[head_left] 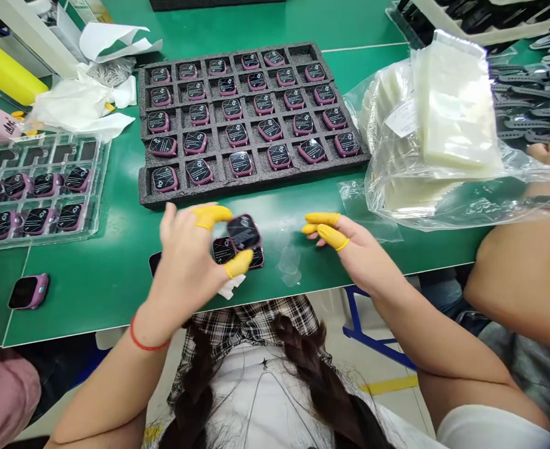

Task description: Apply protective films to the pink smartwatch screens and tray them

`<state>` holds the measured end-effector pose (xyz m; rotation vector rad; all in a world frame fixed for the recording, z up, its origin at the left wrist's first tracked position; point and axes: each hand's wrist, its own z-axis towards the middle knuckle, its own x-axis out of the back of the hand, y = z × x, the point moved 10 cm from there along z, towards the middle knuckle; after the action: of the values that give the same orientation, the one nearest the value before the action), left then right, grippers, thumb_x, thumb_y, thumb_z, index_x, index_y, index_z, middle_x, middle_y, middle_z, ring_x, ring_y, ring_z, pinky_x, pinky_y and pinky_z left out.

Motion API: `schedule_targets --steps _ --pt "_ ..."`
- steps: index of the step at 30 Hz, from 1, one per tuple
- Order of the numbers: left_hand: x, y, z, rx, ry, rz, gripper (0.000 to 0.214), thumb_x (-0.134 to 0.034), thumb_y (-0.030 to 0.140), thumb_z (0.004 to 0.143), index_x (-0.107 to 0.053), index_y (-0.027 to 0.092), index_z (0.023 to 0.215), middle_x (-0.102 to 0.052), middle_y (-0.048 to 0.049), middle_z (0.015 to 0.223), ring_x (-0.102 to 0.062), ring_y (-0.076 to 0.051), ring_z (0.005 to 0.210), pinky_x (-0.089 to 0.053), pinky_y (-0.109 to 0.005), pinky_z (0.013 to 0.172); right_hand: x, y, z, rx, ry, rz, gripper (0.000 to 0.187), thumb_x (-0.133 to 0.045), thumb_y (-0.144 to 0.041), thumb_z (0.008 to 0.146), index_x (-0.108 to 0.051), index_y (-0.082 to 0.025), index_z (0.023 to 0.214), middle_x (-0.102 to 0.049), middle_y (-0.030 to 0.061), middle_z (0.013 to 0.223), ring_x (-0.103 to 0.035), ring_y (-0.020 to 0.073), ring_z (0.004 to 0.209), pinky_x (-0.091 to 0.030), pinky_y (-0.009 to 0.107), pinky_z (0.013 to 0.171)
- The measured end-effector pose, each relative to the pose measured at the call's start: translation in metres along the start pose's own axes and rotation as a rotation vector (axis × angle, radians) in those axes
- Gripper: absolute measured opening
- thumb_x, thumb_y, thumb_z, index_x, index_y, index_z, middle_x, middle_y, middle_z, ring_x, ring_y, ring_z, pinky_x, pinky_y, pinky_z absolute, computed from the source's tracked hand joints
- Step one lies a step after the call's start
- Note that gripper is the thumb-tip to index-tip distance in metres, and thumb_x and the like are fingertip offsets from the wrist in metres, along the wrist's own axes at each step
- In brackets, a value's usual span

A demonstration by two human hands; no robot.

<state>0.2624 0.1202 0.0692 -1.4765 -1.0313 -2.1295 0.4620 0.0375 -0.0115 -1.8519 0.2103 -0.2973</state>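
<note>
My left hand (188, 262) pinches a pink watch body (243, 232) with a black screen between its yellow-capped thumb and forefinger, just above the green table. Two more watch bodies (223, 249) lie on the table right under it, beside a scrap of white film (232, 285). My right hand (345, 246) hovers a little to the right with its yellow-capped fingertips pressed together; what they pinch, if anything, I cannot make out. A peeled clear film (289, 265) lies between the hands.
A black foam tray (144, 193) full of pink watch bodies lies behind the hands. A clear plastic tray (95, 181) with more watches sits at left; a lone watch (28, 292) lies near the front edge. A bag of clear pouches (438, 125) is at right, beside another person's arm (522, 274).
</note>
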Motion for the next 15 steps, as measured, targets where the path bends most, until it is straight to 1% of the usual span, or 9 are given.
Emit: schedule_targets --steps 2,4,6,9,12,15 --pt "0.003 -0.022 -0.001 0.054 -0.014 0.005 0.04 -0.065 0.039 0.083 -0.053 0.022 0.116 -0.063 -0.0102 0.12 -0.056 -0.03 0.119 -0.017 -0.065 0.119 0.014 0.004 0.002 0.028 0.066 -0.05 0.042 -0.07 -0.052 0.08 -0.068 -0.022 0.109 -0.07 0.006 0.106 -0.064 0.0198 0.099 -0.05 0.039 0.092" --pt "-0.005 -0.03 -0.005 0.037 -0.068 -0.005 0.04 -0.065 0.039 0.083 -0.052 0.022 0.116 -0.062 -0.0098 0.122 -0.056 -0.03 0.12 -0.015 -0.065 0.119 0.02 0.01 0.004 0.036 0.097 -0.062 0.041 -0.071 -0.051 0.08 -0.068 -0.022 0.108 -0.071 0.0063 0.105 -0.066 0.0204 0.1 -0.05 0.042 0.096" --pt "-0.017 -0.026 -0.01 -0.007 -0.114 0.002 0.04 -0.065 0.038 0.082 -0.051 0.022 0.116 -0.061 -0.0104 0.123 -0.055 -0.031 0.123 -0.013 -0.066 0.118 0.021 0.015 0.005 0.045 0.112 -0.06 0.042 -0.071 -0.051 0.08 -0.067 -0.021 0.109 -0.071 0.0069 0.106 -0.067 0.0209 0.1 -0.051 0.043 0.096" --pt "-0.032 -0.015 -0.014 -0.066 -0.146 0.024 0.037 -0.064 0.035 0.083 -0.053 0.02 0.115 -0.061 -0.0125 0.123 -0.052 -0.033 0.127 -0.013 -0.067 0.118 0.021 0.019 0.006 0.067 0.113 -0.065 0.041 -0.071 -0.049 0.081 -0.066 -0.021 0.111 -0.071 0.0075 0.107 -0.068 0.0216 0.1 -0.052 0.044 0.096" --pt "-0.04 -0.009 -0.015 -0.09 -0.163 0.03 0.036 -0.064 0.032 0.083 -0.054 0.019 0.115 -0.06 -0.0139 0.124 -0.05 -0.033 0.129 -0.012 -0.068 0.117 0.022 0.02 0.005 0.08 0.112 -0.06 0.039 -0.07 -0.047 0.082 -0.066 -0.021 0.111 -0.071 0.0076 0.107 -0.068 0.0219 0.102 -0.053 0.045 0.097" --pt "-0.043 -0.008 -0.016 -0.098 -0.195 0.043 0.036 -0.063 0.031 0.083 -0.053 0.02 0.115 -0.059 -0.0134 0.127 -0.049 -0.033 0.131 -0.01 -0.069 0.118 0.023 0.021 0.005 0.083 0.116 -0.057 0.037 -0.069 -0.046 0.083 -0.066 -0.021 0.11 -0.072 0.0075 0.107 -0.068 0.0217 0.102 -0.054 0.044 0.096"
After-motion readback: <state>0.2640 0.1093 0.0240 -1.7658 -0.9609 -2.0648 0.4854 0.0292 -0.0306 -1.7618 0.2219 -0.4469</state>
